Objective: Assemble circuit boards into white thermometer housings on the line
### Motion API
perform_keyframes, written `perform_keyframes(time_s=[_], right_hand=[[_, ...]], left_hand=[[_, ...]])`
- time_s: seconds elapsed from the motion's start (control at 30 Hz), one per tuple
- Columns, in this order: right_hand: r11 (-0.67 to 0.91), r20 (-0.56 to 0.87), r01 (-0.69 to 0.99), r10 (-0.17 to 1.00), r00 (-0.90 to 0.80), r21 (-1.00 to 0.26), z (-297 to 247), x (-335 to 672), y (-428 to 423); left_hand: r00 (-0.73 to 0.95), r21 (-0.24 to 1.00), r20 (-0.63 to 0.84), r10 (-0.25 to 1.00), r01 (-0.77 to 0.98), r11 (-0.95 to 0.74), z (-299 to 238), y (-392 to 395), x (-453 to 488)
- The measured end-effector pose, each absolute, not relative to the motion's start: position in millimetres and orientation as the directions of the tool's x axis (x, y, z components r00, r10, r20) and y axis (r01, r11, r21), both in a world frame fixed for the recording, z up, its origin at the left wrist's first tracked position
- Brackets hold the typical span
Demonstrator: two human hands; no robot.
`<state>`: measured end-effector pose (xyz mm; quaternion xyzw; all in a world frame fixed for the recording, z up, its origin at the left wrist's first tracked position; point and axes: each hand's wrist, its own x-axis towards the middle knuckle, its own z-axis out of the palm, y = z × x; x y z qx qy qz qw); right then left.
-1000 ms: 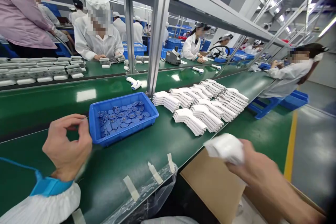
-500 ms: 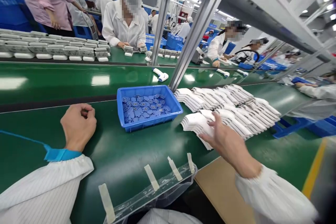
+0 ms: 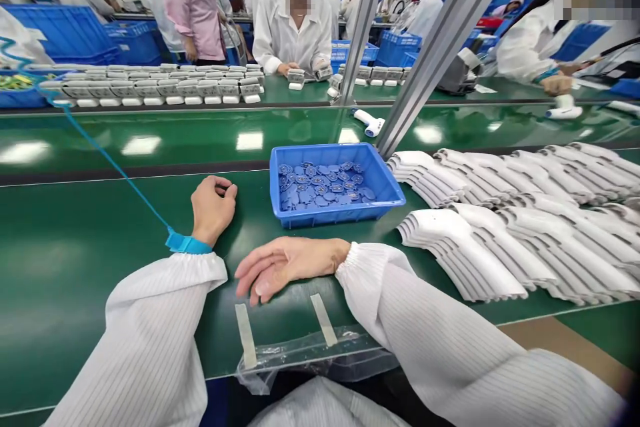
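Note:
My left hand [image 3: 214,203] rests on the green bench, its fingers curled in towards the thumb; nothing shows in it. A blue wrist strap [image 3: 189,244] with a coiled cord is on that wrist. My right hand [image 3: 287,267] is open and empty, palm partly turned up and fingers pointing left, over the bench in front of my left hand. Behind it is a blue tray [image 3: 345,215] holding many flat blue pieces [image 3: 320,187]. White curved plastic shells [image 3: 470,247], nested in rows, lie to the right of my right forearm.
Tape strips [image 3: 324,320] fix a clear plastic bag [image 3: 320,350] to the bench's near edge. A metal post [image 3: 440,47] rises behind the tray. A white handheld device [image 3: 369,123] lies beyond it. Across the belt, a co-worker [image 3: 295,33] handles grey-and-white parts near rows of them [image 3: 165,87].
My right hand has moved left, away from the white shells, to the bench in front of the tray. The left hand stays curled on the bench. The view has turned.

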<state>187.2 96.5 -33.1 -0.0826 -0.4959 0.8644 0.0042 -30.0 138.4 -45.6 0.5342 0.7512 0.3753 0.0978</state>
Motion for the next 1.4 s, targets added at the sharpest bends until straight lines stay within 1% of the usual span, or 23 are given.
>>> perform_keyframes(time_s=[0.07,0.1,0.17,0.2,0.27,0.33,0.4,0.43,0.53,0.57,0.63,0.7,0.73,0.8,0.87,0.93,1.0,1.07,1.17,1.23,1.3,1.33,1.4], right_hand=[[-0.585,-0.095,0.020,0.097,-0.991,-0.811,-46.4,183.9,102.0],[-0.594,-0.073,0.010,0.082,-0.994,-0.804,-48.9,184.3,103.0],[-0.593,-0.046,0.011,0.045,-0.998,-0.805,-49.1,186.3,103.3],[-0.598,-0.044,0.012,0.038,-0.998,-0.801,-48.3,187.0,103.0],[-0.622,-0.049,0.002,0.058,-0.997,-0.783,-47.2,187.4,102.7],[-0.641,-0.056,-0.015,0.091,-0.994,-0.767,-47.9,187.5,102.8],[-0.651,-0.054,-0.029,0.106,-0.993,-0.758,-49.5,188.4,103.6],[-0.654,-0.051,-0.030,0.104,-0.993,-0.756,-50.2,189.1,104.3],[-0.665,-0.036,-0.019,0.069,-0.997,-0.747,-50.9,191.1,107.4],[-0.668,-0.028,-0.013,0.051,-0.998,-0.744,-50.8,191.3,108.5],[-0.676,-0.015,-0.004,0.022,-1.000,-0.737,-50.8,190.6,110.1],[-0.685,-0.016,-0.006,0.026,-1.000,-0.729,-51.2,189.4,110.4],[-0.686,-0.021,-0.012,0.039,-0.999,-0.727,-51.3,188.9,110.0],[-0.681,-0.031,-0.021,0.065,-0.997,-0.732,-51.5,188.7,109.0],[-0.677,-0.034,-0.022,0.070,-0.997,-0.736,-51.5,189.6,108.4],[-0.680,-0.026,-0.021,0.059,-0.998,-0.733,-51.8,190.8,108.8],[-0.679,-0.015,-0.024,0.052,-0.999,-0.734,-52.4,191.7,109.6],[-0.669,-0.010,-0.035,0.063,-0.998,-0.743,-53.0,192.2,110.0],[-0.652,-0.024,-0.049,0.102,-0.994,-0.756,-52.2,192.7,109.2],[-0.639,-0.044,-0.045,0.123,-0.991,-0.768,-50.5,193.2,108.1],[-0.625,-0.067,-0.031,0.132,-0.989,-0.780,-48.4,193.7,106.9],[-0.620,-0.076,-0.026,0.137,-0.988,-0.784,-47.4,194.0,106.3],[-0.614,-0.088,-0.023,0.151,-0.985,-0.789,-45.6,194.3,105.1]], left_hand=[[-0.314,0.680,0.292,0.903,0.732,0.034,-27.6,137.0,-21.4],[-0.215,0.678,0.320,0.923,0.733,-0.065,-15.5,138.4,-12.2],[0.086,0.638,0.342,0.936,0.710,-0.298,10.3,146.3,17.8],[0.267,0.608,0.302,0.915,0.686,-0.400,21.5,152.8,38.1],[0.607,0.536,0.115,0.786,0.628,-0.564,36.1,168.8,84.3],[0.784,0.471,-0.075,0.617,0.573,-0.671,39.7,185.4,128.3],[0.846,0.400,-0.190,0.498,0.530,-0.748,37.4,199.6,159.5],[0.851,0.358,-0.237,0.468,0.525,-0.772,36.1,205.4,168.6],[0.804,0.248,-0.352,0.479,0.573,-0.781,36.8,219.5,175.3],[0.794,0.231,-0.347,0.499,0.588,-0.775,37.9,223.6,174.2],[0.806,0.217,-0.262,0.530,0.585,-0.782,38.4,231.3,172.5],[0.816,0.193,-0.186,0.548,0.577,-0.793,35.7,237.9,172.8],[0.812,0.180,-0.186,0.553,0.582,-0.793,33.9,240.5,172.5],[0.790,0.179,-0.225,0.570,0.608,-0.773,32.1,243.5,168.0],[0.782,0.226,-0.205,0.589,0.623,-0.749,35.7,242.2,155.8],[0.766,0.304,-0.067,0.639,0.626,-0.718,44.8,235.6,136.8],[0.688,0.404,0.131,0.713,0.620,-0.673,55.4,224.1,114.8],[0.512,0.522,0.305,0.803,0.615,-0.591,61.0,210.6,92.5],[0.084,0.690,0.445,0.891,0.603,-0.401,48.5,196.1,58.7],[-0.244,0.755,0.457,0.856,0.615,-0.227,25.9,193.8,34.9],[-0.484,0.778,0.424,0.765,0.627,-0.035,-2.1,196.4,12.2],[-0.553,0.775,0.408,0.726,0.631,0.045,-15.9,198.5,2.4],[-0.601,0.754,0.382,0.702,0.642,0.138,-38.9,201.9,-11.5]])
